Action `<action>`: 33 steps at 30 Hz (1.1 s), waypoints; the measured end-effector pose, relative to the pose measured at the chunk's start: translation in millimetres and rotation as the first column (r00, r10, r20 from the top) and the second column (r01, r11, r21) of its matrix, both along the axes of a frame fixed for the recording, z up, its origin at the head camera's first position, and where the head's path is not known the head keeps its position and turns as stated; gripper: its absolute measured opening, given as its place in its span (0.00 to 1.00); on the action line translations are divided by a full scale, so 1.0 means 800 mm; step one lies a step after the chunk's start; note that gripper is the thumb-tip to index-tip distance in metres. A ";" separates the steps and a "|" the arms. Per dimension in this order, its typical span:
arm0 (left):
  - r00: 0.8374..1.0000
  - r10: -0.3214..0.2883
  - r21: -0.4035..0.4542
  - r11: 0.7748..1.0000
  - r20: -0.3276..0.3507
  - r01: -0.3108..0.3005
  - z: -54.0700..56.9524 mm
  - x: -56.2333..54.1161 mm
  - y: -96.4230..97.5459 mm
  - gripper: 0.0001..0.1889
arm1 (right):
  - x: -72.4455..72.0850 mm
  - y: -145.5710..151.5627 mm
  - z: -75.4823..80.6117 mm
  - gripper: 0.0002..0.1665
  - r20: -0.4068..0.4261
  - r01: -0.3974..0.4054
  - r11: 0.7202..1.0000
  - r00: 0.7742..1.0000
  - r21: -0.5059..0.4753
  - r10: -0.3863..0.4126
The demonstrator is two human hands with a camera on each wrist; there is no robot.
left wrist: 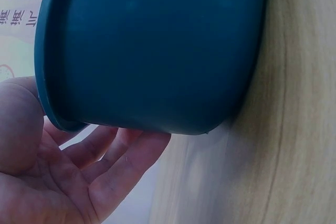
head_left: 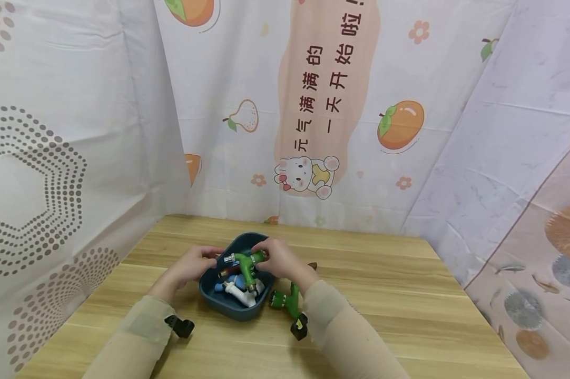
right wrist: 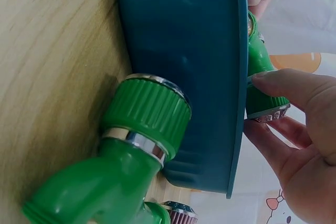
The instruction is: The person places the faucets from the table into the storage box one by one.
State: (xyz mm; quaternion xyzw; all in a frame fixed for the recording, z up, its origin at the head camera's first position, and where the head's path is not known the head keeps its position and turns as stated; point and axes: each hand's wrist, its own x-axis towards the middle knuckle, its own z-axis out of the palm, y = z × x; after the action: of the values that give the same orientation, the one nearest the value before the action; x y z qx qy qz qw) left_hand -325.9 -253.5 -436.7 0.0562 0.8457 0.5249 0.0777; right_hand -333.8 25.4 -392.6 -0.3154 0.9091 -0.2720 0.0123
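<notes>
A dark blue basin (head_left: 239, 315) stands on the table with several plastic taps in it. My left hand (head_left: 193, 266) grips its left side, thumb at the rim and fingers along the outer wall (left wrist: 157, 51). Over the basin's right rim, my right hand (head_left: 281, 261) pinches a green tap (head_left: 245, 267) by its ribbed end; this tap lies on top of the others. Below it are a white tap (head_left: 239, 296) and a blue piece (head_left: 238, 280), partly covered. Another green tap (right wrist: 147, 111) lies on the table just right of the basin.
A brown tip (head_left: 312, 265) shows behind my right forearm, mostly hidden. The wooden table (head_left: 384, 305) extends to the right. Printed curtains (head_left: 228, 158) hang at the back and both sides. Dark wrist devices (head_left: 183, 327) sit on both sleeves.
</notes>
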 end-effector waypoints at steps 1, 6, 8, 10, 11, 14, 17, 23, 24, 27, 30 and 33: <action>1.000 0.000 0.000 1.000 0.000 0.000 0.000 0.000 0.000 0.22 | 0.000 0.000 0.000 0.21 0.001 0.001 1.000 1.000 0.001 -0.001; 1.000 -0.001 0.004 1.000 0.002 0.001 0.000 0.000 0.000 0.23 | 0.002 -0.002 0.003 0.21 0.012 0.003 1.000 1.000 0.014 -0.003; 1.000 -0.002 0.002 1.000 0.001 0.002 0.000 0.000 0.000 0.23 | 0.003 -0.003 0.004 0.21 0.009 -0.002 1.000 1.000 0.017 0.002; 1.000 -0.002 -0.001 1.000 -0.001 0.002 0.000 0.000 0.000 0.23 | 0.005 -0.003 0.005 0.21 0.001 -0.009 1.000 1.000 0.013 0.009; 1.000 -0.002 -0.003 1.000 -0.002 0.002 0.000 0.000 0.000 0.23 | 0.006 -0.003 0.006 0.21 0.002 -0.011 1.000 1.000 0.008 0.011; 1.000 -0.004 0.000 1.000 -0.001 0.004 0.000 -0.001 0.000 0.23 | 0.007 -0.003 0.008 0.20 0.015 -0.008 1.000 1.000 -0.006 0.008; 1.000 -0.006 0.003 1.000 -0.003 0.006 0.000 -0.001 0.000 0.23 | 0.007 -0.001 0.009 0.20 0.050 0.006 1.000 0.999 -0.025 -0.004; 1.000 -0.009 -0.012 1.000 -0.028 0.009 -0.002 -0.002 -0.001 0.23 | 0.003 0.004 0.005 0.20 0.057 0.013 0.999 0.998 -0.049 -0.010; 1.000 -0.011 -0.015 1.000 -0.029 0.010 -0.003 -0.002 -0.001 0.23 | 0.003 0.004 0.005 0.19 0.054 0.013 0.999 0.998 -0.053 -0.010; 1.000 -0.010 -0.019 1.000 -0.029 0.009 -0.003 -0.003 -0.002 0.23 | 0.002 0.006 0.005 0.19 0.049 0.013 0.998 0.999 -0.057 -0.011; 1.000 -0.008 -0.018 1.000 -0.028 0.007 -0.003 -0.003 -0.001 0.23 | 0.002 0.007 0.005 0.19 0.046 0.014 0.998 0.999 -0.058 -0.011; 1.000 -0.008 -0.016 1.000 -0.026 0.008 -0.003 -0.002 -0.001 0.23 | 0.002 0.008 0.005 0.19 0.047 0.014 0.998 0.999 -0.057 -0.012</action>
State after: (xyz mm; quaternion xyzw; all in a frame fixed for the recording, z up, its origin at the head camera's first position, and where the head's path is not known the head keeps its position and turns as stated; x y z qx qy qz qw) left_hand -327.7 -254.1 -438.9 0.0660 0.8505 0.5172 0.0692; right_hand -332.5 31.7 -389.0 -0.3033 0.9023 -0.3055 0.0226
